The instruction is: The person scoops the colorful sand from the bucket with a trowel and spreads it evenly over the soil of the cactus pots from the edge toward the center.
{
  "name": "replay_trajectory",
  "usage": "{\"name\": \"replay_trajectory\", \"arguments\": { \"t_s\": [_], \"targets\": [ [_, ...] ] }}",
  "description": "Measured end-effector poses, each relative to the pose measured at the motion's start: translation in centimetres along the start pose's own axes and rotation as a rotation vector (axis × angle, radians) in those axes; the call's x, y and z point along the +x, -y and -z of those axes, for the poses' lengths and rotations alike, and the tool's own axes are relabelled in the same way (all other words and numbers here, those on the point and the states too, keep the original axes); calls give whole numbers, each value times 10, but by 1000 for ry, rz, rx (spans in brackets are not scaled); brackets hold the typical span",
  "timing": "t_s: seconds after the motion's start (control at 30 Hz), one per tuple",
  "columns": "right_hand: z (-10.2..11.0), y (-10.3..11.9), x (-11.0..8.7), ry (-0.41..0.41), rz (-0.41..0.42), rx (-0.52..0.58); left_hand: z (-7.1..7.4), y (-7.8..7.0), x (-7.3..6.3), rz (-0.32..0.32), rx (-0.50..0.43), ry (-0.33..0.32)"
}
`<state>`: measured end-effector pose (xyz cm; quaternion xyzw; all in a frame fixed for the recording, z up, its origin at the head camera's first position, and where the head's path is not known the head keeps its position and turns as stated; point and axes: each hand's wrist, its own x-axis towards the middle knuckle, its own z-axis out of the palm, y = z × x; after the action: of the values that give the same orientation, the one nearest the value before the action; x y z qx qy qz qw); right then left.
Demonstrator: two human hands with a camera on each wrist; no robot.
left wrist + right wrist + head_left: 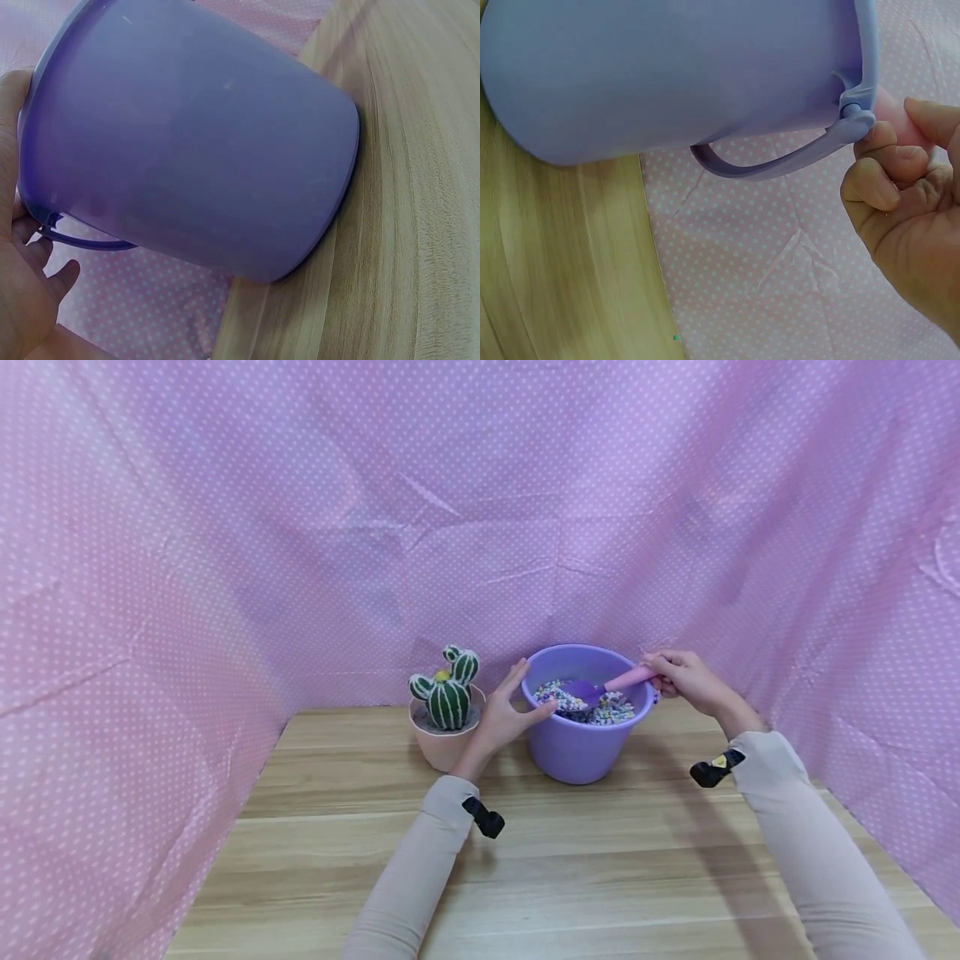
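A purple bucket (579,752) stands upright on the table, with small multicoloured pebbles (617,710) inside. My left hand (504,718) holds its left rim, thumb at the front and fingers further back. In the left wrist view those fingers are beside the bucket's handle (90,243). My right hand (686,678) grips a small garden trowel by its pink handle (632,677), at the right rim. The trowel's purple blade (588,692) is inside the bucket, bearing pebbles toward its tip. The right wrist view shows curled fingers close to the handle hinge.
Left of the bucket, behind my left forearm, stands a pale pink pot (438,747) with a green cactus (448,706). Pink dotted cloth (480,552) hangs behind and at both sides of the wooden table (570,877).
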<state>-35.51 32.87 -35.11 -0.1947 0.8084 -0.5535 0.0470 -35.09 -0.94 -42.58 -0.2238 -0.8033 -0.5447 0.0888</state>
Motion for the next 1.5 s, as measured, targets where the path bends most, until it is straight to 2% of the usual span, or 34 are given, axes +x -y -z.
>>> {"name": "replay_trajectory", "arguments": {
  "t_s": [0.1,0.3,0.37,0.67,0.93,1.23,1.5],
  "targets": [
    [2,0,0,33,12,-22,0,-1,0,-2,7,2],
    [1,1,1,-48,-73,58,1,-1,0,-6,7,3],
    [1,1,1,-45,-78,73,1,-1,0,-5,11,4],
    [2,2,1,-3,-46,156,3,-1,-1,6,-4,-1],
    [7,-3,0,36,-50,211,1,1,-1,-4,-27,0],
    [4,-5,-2,-11,-49,263,0,2,-1,-28,-32,5],
    [1,-2,-3,-34,43,285,0,1,-1,-34,-19,2]
  ]
}}
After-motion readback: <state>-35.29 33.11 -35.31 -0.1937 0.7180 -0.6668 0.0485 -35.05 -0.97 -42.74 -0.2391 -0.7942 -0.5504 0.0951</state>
